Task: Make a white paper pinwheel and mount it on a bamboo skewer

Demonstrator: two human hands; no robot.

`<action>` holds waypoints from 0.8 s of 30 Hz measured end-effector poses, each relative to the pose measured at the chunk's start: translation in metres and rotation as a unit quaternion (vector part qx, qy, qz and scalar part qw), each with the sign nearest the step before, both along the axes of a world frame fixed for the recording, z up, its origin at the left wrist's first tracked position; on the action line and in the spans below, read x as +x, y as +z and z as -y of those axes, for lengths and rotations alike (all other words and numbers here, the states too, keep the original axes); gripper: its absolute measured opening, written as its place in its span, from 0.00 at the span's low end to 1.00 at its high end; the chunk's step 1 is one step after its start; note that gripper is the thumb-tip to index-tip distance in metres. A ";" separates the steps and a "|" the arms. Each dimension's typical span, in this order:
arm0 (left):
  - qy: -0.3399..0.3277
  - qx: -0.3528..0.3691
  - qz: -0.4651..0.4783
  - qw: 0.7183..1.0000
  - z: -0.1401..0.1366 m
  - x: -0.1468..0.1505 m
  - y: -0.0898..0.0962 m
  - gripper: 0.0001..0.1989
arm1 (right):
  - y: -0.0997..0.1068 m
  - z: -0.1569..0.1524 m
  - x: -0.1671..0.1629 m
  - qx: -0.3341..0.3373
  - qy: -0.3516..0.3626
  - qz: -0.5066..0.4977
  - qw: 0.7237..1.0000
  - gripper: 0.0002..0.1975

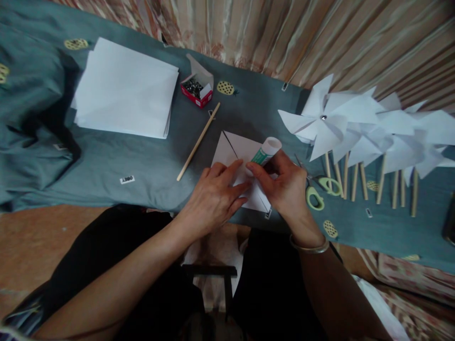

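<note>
While left hand (213,196) presses flat on cut paper square (232,151), right hand (284,182) grips glue stick (266,150), red box (197,87) (open) holding pins.

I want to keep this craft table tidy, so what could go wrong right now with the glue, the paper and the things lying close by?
1. The right hand holds the green-and-white glue stick at the cut white paper square; the left hand, pressing that paper, could get smeared.
2. The green-handled scissors lie beside the right wrist and might be knocked.
3. The open red box of metal pins could spill if bumped.
</note>
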State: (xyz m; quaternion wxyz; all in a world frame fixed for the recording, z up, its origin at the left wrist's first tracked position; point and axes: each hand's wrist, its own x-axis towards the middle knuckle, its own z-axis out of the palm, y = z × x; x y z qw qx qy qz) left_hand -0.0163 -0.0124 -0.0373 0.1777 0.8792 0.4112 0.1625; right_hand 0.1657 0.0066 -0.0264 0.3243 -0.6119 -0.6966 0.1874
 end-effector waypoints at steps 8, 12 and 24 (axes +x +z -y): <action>0.003 -0.003 0.001 1.000 0.000 0.000 0.001 0.17 | -0.001 -0.002 -0.002 -0.002 -0.010 -0.001 1.000 0.13; 0.003 -0.002 -0.004 1.000 0.001 0.000 0.001 0.17 | -0.002 -0.003 -0.003 -0.010 -0.008 -0.001 1.000 0.14; 0.004 0.015 -0.008 1.000 0.001 0.000 0.001 0.16 | 0.004 -0.004 -0.010 -0.036 -0.005 -0.011 0.999 0.10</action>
